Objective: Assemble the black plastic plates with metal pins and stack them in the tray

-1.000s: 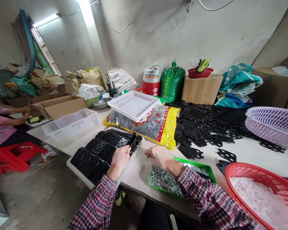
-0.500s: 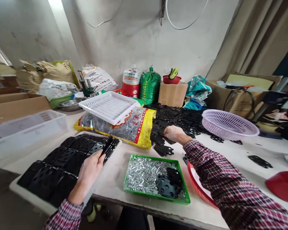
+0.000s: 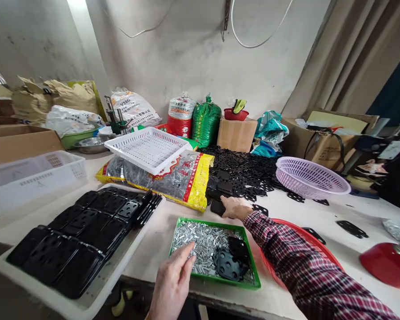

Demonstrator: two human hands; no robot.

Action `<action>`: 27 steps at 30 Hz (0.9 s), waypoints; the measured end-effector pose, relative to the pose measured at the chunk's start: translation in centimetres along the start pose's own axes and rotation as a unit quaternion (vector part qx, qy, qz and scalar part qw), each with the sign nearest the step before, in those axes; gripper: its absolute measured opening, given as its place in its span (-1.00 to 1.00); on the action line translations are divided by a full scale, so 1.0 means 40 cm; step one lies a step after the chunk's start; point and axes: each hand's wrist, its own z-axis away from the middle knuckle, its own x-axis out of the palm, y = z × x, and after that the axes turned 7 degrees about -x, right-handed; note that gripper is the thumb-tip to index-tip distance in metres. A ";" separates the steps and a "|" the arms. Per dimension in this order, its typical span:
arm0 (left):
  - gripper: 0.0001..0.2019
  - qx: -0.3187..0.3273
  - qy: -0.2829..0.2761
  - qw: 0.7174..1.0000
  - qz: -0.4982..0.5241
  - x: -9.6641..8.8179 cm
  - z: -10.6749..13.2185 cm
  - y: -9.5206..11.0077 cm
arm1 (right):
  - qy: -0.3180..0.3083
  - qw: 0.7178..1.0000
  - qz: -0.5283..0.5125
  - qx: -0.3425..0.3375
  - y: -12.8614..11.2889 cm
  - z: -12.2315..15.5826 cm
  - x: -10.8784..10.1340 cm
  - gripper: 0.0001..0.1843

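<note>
Head view: right hand [image 3: 235, 208], grip unclear, seemingly picking adjacent black plate [image 3: 216, 207], needing a pinch; left hand [image 3: 172, 280] empty, narrowly parted.

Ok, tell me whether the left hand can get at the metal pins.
Likely yes: the left hand is at the near edge of the green tray, and the metal pins nearest it lie uncovered; black plates sit farther right.

A workshop — heaped black plates [image 3: 242, 166], apparently metal pins [image 3: 205, 240].
</note>
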 end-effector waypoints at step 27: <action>-0.75 -0.148 0.013 0.970 0.191 -0.009 -0.032 0.066 | 0.081 0.955 -0.176 -0.224 -0.109 0.139 -0.073 -0.64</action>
